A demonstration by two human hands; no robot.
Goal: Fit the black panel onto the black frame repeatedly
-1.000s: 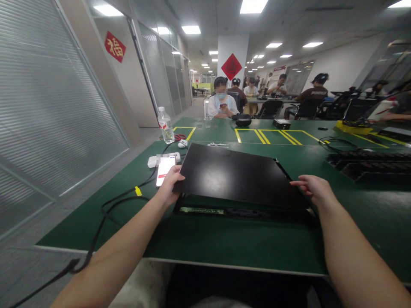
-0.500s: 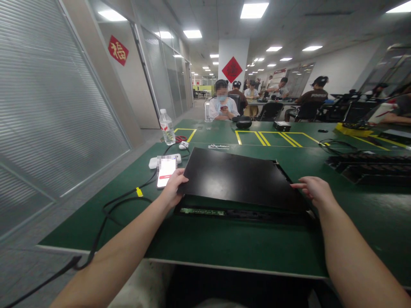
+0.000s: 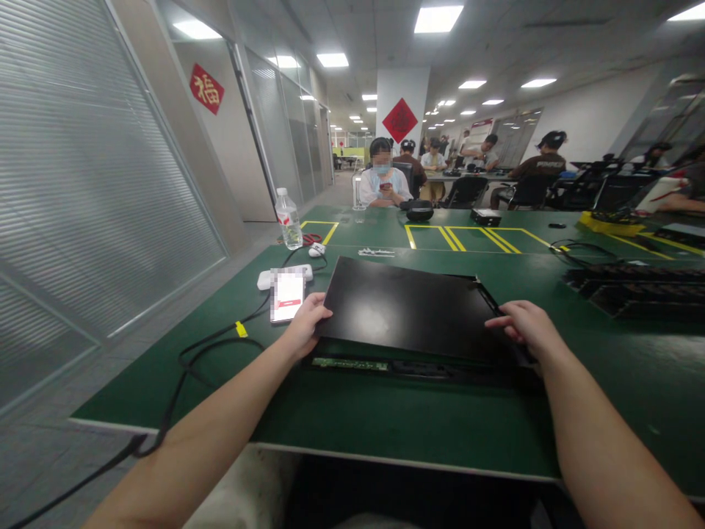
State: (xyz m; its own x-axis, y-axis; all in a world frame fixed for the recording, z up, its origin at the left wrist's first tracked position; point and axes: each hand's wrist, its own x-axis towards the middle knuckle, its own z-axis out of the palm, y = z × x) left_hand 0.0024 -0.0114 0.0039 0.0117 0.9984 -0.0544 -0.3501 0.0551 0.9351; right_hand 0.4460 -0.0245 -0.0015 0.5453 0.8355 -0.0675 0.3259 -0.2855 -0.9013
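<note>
A thin, flat black panel (image 3: pixel 405 308), like a screen, lies tilted over a black frame (image 3: pixel 440 371). Its left side is raised off the frame. My left hand (image 3: pixel 311 319) pinches the panel's left edge, thumb on top and the fingers partly hidden beneath. At the right side, my right hand (image 3: pixel 521 327) has its index finger stretched out over the panel's surface, and the other fingers are bent loosely. A green circuit board strip (image 3: pixel 349 364) shows along the frame's front. The frame's right corner is partly covered by my right hand.
Left of the panel are a phone (image 3: pixel 287 297), a white device (image 3: pixel 264 281), a black cable (image 3: pixel 179 382) and a water bottle (image 3: pixel 287 220). Black slotted parts (image 3: pixel 633 286) sit to the right. Across the green table (image 3: pixel 407 433), a person (image 3: pixel 385 184) sits near a black case (image 3: pixel 419 211).
The panel's left edge has shifted slightly right with my left hand. My right hand has moved a little left, its index finger now reaching further over the panel.
</note>
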